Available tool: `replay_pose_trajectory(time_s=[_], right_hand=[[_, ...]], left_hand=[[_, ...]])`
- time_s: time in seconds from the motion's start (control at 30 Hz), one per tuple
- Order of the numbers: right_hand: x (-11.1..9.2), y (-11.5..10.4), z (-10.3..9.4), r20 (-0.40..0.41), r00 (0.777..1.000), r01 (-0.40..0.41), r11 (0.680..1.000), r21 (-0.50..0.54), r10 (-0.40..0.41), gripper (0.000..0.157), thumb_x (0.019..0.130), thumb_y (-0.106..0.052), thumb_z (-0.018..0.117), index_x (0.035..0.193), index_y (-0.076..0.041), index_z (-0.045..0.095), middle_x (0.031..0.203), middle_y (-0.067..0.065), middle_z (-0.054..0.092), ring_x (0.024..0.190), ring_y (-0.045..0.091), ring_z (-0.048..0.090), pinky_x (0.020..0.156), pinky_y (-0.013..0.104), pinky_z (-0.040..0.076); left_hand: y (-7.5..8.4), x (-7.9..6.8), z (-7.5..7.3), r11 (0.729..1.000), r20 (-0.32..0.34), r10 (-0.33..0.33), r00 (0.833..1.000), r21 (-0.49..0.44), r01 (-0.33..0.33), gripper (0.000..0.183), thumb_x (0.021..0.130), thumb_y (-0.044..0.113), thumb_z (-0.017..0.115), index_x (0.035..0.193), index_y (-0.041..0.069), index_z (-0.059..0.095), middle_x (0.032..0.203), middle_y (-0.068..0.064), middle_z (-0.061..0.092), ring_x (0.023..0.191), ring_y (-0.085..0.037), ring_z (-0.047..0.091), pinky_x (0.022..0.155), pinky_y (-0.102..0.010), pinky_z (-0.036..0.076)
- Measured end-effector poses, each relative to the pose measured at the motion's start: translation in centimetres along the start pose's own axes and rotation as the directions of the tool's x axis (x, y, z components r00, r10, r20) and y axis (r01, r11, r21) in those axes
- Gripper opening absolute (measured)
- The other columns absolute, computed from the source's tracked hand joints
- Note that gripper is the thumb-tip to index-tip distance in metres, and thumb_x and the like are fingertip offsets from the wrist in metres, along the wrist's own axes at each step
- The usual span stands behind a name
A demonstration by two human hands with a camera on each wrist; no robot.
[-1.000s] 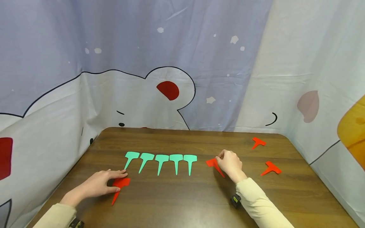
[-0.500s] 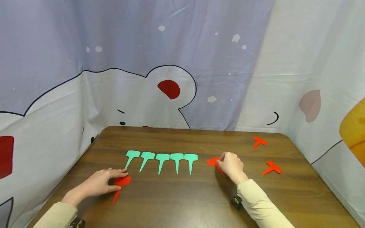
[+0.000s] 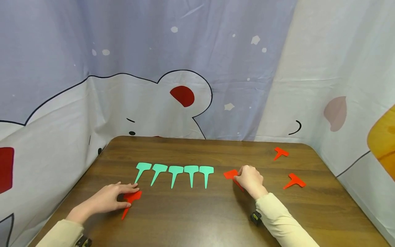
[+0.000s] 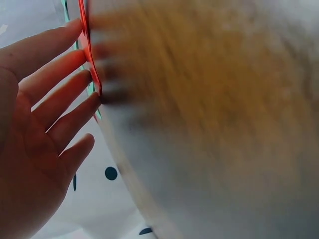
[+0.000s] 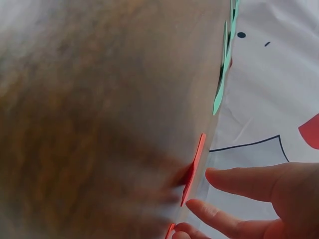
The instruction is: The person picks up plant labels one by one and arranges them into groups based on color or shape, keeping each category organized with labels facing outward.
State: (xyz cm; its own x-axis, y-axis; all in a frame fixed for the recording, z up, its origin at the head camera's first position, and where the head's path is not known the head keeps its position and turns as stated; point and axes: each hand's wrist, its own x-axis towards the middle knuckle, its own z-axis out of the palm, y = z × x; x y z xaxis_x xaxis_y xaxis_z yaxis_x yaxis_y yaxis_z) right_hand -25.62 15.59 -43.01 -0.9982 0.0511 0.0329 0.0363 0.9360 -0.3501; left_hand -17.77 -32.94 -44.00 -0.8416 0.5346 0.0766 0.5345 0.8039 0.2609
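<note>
Since a second ago, the right hand [image 3: 250,179] has shifted slightly toward the person over the right red tag [image 3: 230,174]; the left hand [image 3: 106,198] and all the tags keep their places. A row of five green tags [image 3: 176,170] lies on the wooden surface [image 3: 185,219], heads side by side, stems pointing toward the person. Just in front of the row's left end lies the left red tag [image 3: 132,196]. The left hand spreads over it, fingers extended, fingertips touching it without gripping. Beyond the row's right end, roughly level with it, lies the right red tag, its stem partly covered by the right hand. That hand is relaxed, thumb and forefinger apart, the forefinger's tip at the tag's edge; whether it presses cannot be told. Well right of the row lie two more red tags: the far one [image 3: 280,152] behind the row's line, the near one [image 3: 295,180] about level with its stems. A patterned curtain [image 3: 228,68] hangs behind the row.
</note>
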Motion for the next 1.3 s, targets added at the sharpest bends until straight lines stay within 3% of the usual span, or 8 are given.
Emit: replay_pose_trajectory(time_s=[0.47, 0.8, 1.3], right_hand=[[-0.01, -0.4, 0.03, -0.009, 1.0, -0.003, 0.999, -0.045, 0.003, 0.026, 0.065, -0.035, 0.082, 0.06, -0.015, 0.066, 0.088, 0.014, 0.062, 0.079, 0.036, 0.063, 0.064, 0.052, 0.051], [0.27, -0.59, 0.08, -0.004, 1.0, -0.021, 0.996, -0.084, 0.02, 0.04, 0.064, -0.032, 0.082, 0.079, 0.0, 0.063, 0.085, 0.015, 0.06, 0.081, 0.037, 0.061, 0.062, 0.05, 0.05], [0.25, -0.47, 0.46, 0.011, 1.0, -0.028, 0.997, -0.072, 0.029, 0.035, 0.066, -0.03, 0.081, 0.077, -0.001, 0.064, 0.084, 0.014, 0.058, 0.075, 0.034, 0.061, 0.059, 0.047, 0.049]], left_hand=[[0.08, 0.03, -0.07, 1.0, 0.01, -0.019, 1.0, -0.005, 0.019, 0.052, 0.078, 0.029, 0.076, 0.126, 0.016, 0.064, 0.134, -0.005, 0.058, 0.121, -0.03, 0.056, 0.106, -0.055, 0.034], [-0.02, 0.08, 0.04, 1.0, 0.012, -0.015, 1.0, 0.0, 0.015, 0.052, 0.077, 0.029, 0.076, 0.126, 0.016, 0.064, 0.134, -0.005, 0.058, 0.121, -0.03, 0.056, 0.105, -0.055, 0.034], [0.23, 0.03, 0.08, 1.0, 0.019, -0.026, 0.999, -0.008, 0.026, 0.052, 0.077, 0.028, 0.076, 0.126, 0.015, 0.064, 0.134, -0.006, 0.058, 0.121, -0.03, 0.056, 0.106, -0.056, 0.033]])
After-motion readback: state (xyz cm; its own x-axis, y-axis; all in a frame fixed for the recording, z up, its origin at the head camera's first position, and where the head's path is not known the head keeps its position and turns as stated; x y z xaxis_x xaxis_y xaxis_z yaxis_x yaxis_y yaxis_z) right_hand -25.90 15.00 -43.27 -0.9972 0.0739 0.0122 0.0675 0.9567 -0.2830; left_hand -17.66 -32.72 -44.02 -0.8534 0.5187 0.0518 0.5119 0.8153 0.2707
